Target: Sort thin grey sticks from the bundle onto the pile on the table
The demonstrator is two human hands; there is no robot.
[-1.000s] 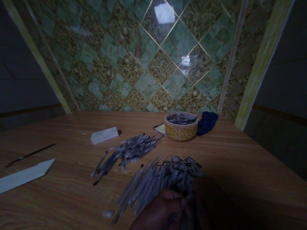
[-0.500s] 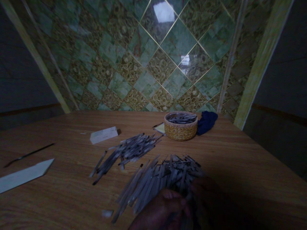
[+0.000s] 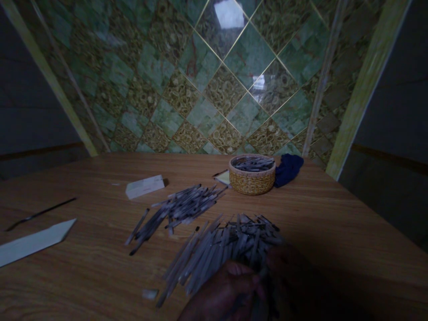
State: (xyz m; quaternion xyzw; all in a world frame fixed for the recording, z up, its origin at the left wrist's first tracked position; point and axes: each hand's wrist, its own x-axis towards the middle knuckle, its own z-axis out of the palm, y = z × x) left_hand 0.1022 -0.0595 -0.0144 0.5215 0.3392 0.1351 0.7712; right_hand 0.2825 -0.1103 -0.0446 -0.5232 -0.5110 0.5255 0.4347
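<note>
Left hand (image 3: 227,287), fingers curled closed, contents unclear, by the grey strips (image 3: 207,263); right hand (image 3: 284,267) too dark to tell; basket (image 3: 252,182) near the bench's (image 3: 100,267) far edge.

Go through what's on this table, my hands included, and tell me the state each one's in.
Left hand: fingers curled; grip too dark to tell
Right hand: mostly lost in shadow
Near sticks: loosely piled
Far sticks: loosely piled
Woven basket: upright, open-topped, holding thin sticks
Blue cloth: crumpled
White block: lying down
Pale pointed strip: lying flat
Thin dark tool: lying down
</note>
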